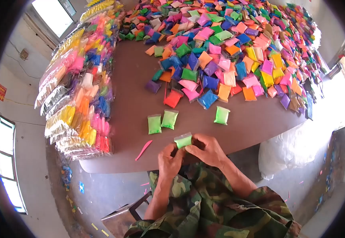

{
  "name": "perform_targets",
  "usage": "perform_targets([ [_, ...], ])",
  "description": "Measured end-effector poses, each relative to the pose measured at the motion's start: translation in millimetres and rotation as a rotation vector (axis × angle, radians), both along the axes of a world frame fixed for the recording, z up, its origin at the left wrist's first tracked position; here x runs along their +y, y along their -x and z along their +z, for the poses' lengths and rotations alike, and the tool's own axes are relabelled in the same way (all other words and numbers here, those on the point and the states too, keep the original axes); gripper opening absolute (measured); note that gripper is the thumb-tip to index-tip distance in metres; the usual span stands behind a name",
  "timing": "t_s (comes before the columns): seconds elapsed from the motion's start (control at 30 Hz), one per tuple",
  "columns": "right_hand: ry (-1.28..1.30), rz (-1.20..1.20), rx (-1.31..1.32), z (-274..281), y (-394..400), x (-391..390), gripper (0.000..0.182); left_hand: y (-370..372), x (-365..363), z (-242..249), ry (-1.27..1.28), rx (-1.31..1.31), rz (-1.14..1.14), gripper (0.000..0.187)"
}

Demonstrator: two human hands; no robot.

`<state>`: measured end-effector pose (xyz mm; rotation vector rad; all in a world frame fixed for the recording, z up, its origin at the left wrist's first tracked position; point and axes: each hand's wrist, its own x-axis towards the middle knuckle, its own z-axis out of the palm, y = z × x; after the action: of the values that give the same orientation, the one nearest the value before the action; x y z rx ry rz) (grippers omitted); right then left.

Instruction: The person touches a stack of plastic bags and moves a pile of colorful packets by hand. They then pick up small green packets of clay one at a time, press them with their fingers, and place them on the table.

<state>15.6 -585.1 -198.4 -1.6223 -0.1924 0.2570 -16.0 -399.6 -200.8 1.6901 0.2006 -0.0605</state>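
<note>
Between my two hands, just over the table's near edge, is a small clear packet of light green filling. My left hand is closed on its lower left side. My right hand pinches its right side, thumb across the front. Three similar light green packets lie on the table beyond: one on the left, one leaning close beside it, and one farther right. To the left of my hands lies a thin pink plastic stick, touched by neither hand.
A large heap of small coloured packets covers the far part of the brown table. Stacked bags of coloured packets line the left edge. A stool stands below left, and a translucent plastic bag hangs or stands at right.
</note>
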Motion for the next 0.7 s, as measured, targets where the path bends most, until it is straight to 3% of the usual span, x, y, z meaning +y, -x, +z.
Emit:
perform_targets([
  [0.23,-0.084,-0.162,-0.006,-9.2,1.0,-0.8,0.025,-9.9,-9.5,1.1,0.182,-0.012,-0.099,0.021],
  [0.33,-0.146,-0.215,0.037,-15.4,-1.5,0.0,0.023,-10.5,-2.1,7.0,0.174,0.151,-0.129,0.026],
  [0.5,-0.094,-0.189,-0.102,-9.7,-1.0,7.6,0.027,-10.0,0.0,0.4,0.085,0.11,-0.083,0.021],
  [0.7,-0.088,-0.145,-0.028,-10.7,-5.7,5.6,0.031,-11.3,-5.8,-3.1,0.058,0.032,-0.075,0.018],
])
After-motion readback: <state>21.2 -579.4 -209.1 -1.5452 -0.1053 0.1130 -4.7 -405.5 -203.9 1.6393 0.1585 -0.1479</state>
